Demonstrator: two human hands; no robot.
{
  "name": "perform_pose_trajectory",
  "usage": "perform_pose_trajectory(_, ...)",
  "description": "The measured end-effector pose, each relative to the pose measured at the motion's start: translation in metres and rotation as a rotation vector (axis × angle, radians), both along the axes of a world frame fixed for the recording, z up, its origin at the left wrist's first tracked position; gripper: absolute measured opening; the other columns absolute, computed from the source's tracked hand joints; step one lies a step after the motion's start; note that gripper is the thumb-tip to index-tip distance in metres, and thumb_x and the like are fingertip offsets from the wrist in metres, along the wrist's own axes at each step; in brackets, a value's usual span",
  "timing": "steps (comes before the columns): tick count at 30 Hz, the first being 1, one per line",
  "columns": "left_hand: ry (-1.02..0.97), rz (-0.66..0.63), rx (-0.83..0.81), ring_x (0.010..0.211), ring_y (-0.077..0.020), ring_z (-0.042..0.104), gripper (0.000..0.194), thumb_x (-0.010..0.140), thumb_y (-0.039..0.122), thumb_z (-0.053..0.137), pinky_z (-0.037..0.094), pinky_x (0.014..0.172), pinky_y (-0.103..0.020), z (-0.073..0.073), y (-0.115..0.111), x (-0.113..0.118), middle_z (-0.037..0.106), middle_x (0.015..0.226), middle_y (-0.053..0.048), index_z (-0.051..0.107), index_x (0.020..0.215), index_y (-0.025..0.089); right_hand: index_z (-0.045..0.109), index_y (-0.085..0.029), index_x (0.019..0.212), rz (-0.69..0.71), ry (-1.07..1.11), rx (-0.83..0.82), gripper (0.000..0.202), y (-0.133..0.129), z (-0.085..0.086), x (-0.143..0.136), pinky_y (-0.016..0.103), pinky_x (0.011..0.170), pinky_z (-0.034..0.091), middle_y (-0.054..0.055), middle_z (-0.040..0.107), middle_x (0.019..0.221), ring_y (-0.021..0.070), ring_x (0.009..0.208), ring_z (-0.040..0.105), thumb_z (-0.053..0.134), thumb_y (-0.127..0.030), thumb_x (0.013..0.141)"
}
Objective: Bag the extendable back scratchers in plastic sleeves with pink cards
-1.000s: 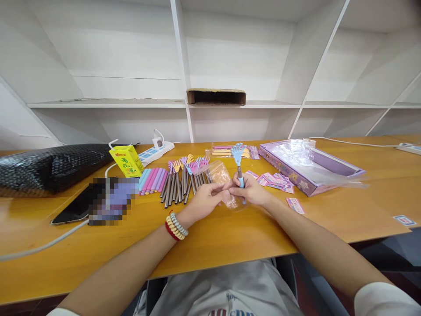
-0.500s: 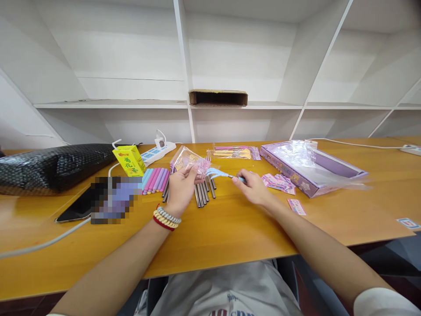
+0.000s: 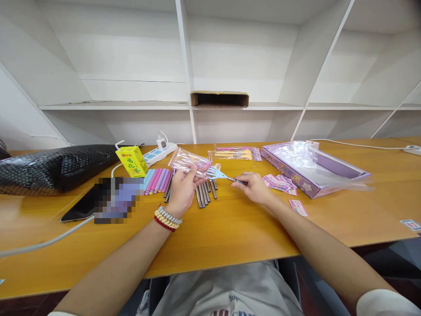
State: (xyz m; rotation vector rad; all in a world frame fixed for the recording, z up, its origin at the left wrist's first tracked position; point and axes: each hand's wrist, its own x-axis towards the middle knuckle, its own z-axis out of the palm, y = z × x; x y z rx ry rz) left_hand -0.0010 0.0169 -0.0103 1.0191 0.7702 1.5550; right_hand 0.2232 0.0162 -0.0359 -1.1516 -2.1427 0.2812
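My left hand (image 3: 184, 186) is closed on a clear plastic bag (image 3: 184, 161), pinched under the thumb. A pink claw-shaped head (image 3: 205, 163) shows at the bag's right end. My right hand (image 3: 251, 186) grips the handle of a light-blue back scratcher (image 3: 217, 173) with a thin metal shaft. Its clawed head points left and meets the mouth of the bag; whether its tips are inside I cannot tell. Below the bag lie several metal tubes (image 3: 203, 195). Left of them is a row of blue, pink and purple grips (image 3: 158, 180), partly covered by my left hand.
Behind lies a packet of yellow and pink pieces (image 3: 233, 153). To the right are small printed cards (image 3: 279, 182) and an open purple box (image 3: 309, 169) with plastic film. A yellow drink carton (image 3: 132, 161), power strip (image 3: 158, 153), phone (image 3: 82, 202) and black wrapped parcel (image 3: 59, 169) stand left.
The blue back scratcher's head has turned and spread into clearer view, close against the bag's mouth. The bag lies flatter in my left hand. My right hand has barely shifted.
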Motion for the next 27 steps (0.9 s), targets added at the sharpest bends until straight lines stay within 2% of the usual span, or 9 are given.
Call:
perform_pose_trajectory(6, 0.009, -0.148, -0.029, 0.083, -0.021, 0.067, 0.027, 0.074, 0.029, 0.066, 0.055, 0.077, -0.039, -0.002, -0.008, 0.006, 0.069, 0.088, -0.007, 0.054, 0.092, 0.014, 0.066, -0.019, 0.077, 0.04, 0.008, 0.008, 0.026, 0.0, -0.001, -0.002, 0.026, 0.062, 0.034, 0.002, 0.055, 0.066, 0.0135, 0.063, 0.048, 0.051, -0.038, 0.086)
perform_pose_trajectory(10, 0.059, -0.217, -0.05, 0.083, -0.0212, 0.067, 0.028, 0.072, 0.032, 0.068, 0.054, 0.081, -0.038, -0.007, -0.013, 0.012, 0.069, 0.084, -0.007, 0.056, 0.089, 0.013, 0.066, -0.019, 0.079, 0.002, 0.042, 0.008, 0.025, -0.001, -0.002, -0.004, 0.025, 0.062, 0.034, 0.002, 0.056, 0.067, 0.0135, 0.064, 0.048, 0.051, -0.039, 0.085)
perform_pose_trajectory(14, 0.148, -0.271, -0.067, 0.087, -0.0201, 0.066, 0.029, 0.072, 0.031, 0.069, 0.053, 0.084, -0.037, -0.011, -0.014, 0.015, 0.069, 0.091, -0.009, 0.058, 0.092, 0.012, 0.062, -0.019, 0.089, -0.059, 0.186, -0.027, 0.026, -0.003, -0.005, -0.008, 0.025, 0.061, 0.037, 0.001, 0.059, 0.07, 0.0129, 0.062, 0.049, 0.059, -0.043, 0.078)
perform_pose_trajectory(18, 0.189, -0.327, -0.064, 0.087, -0.02, 0.066, 0.027, 0.071, 0.03, 0.07, 0.054, 0.081, -0.035, -0.012, -0.013, 0.012, 0.069, 0.092, -0.009, 0.061, 0.091, 0.012, 0.054, -0.02, 0.099, -0.016, 0.313, -0.074, 0.036, -0.006, -0.009, -0.012, 0.025, 0.059, 0.04, -0.001, 0.058, 0.069, 0.0124, 0.06, 0.05, 0.064, -0.043, 0.073)
perform_pose_trajectory(20, 0.16, -0.366, -0.071, 0.086, -0.0218, 0.066, 0.028, 0.074, 0.036, 0.066, 0.054, 0.079, -0.035, -0.011, -0.01, 0.009, 0.07, 0.088, -0.011, 0.063, 0.086, 0.011, 0.051, -0.021, 0.102, 0.008, 0.332, -0.087, 0.041, -0.007, -0.01, -0.014, 0.025, 0.059, 0.041, -0.001, 0.058, 0.069, 0.0123, 0.06, 0.051, 0.067, -0.043, 0.071)
perform_pose_trajectory(23, 0.096, -0.402, -0.133, 0.078, -0.0238, 0.067, 0.041, 0.079, 0.05, 0.055, 0.056, 0.071, -0.037, -0.01, -0.005, 0.003, 0.07, 0.078, -0.012, 0.063, 0.085, 0.011, 0.05, -0.022, 0.103, 0.046, 0.308, -0.095, 0.043, -0.008, -0.011, -0.015, 0.024, 0.059, 0.041, -0.002, 0.058, 0.069, 0.0121, 0.059, 0.051, 0.067, -0.043, 0.07)
perform_pose_trajectory(25, 0.105, -0.369, -0.175, 0.072, -0.0221, 0.068, 0.038, 0.079, 0.048, 0.056, 0.056, 0.064, -0.033, -0.009, -0.003, 0.003, 0.069, 0.075, -0.011, 0.062, 0.087, 0.011, 0.051, -0.022, 0.103, 0.058, 0.274, -0.098, 0.043, -0.009, -0.012, -0.015, 0.024, 0.058, 0.04, -0.002, 0.058, 0.069, 0.0121, 0.058, 0.05, 0.067, -0.044, 0.07)
perform_pose_trajectory(27, 0.118, -0.3, -0.178, 0.067, -0.0195, 0.067, 0.029, 0.075, 0.038, 0.064, 0.056, 0.059, -0.029, -0.008, -0.004, 0.005, 0.069, 0.074, -0.008, 0.06, 0.088, 0.012, 0.051, -0.022, 0.103, 0.058, 0.246, -0.101, 0.043, -0.009, -0.013, -0.017, 0.024, 0.058, 0.04, -0.002, 0.057, 0.067, 0.012, 0.057, 0.049, 0.066, -0.046, 0.071)
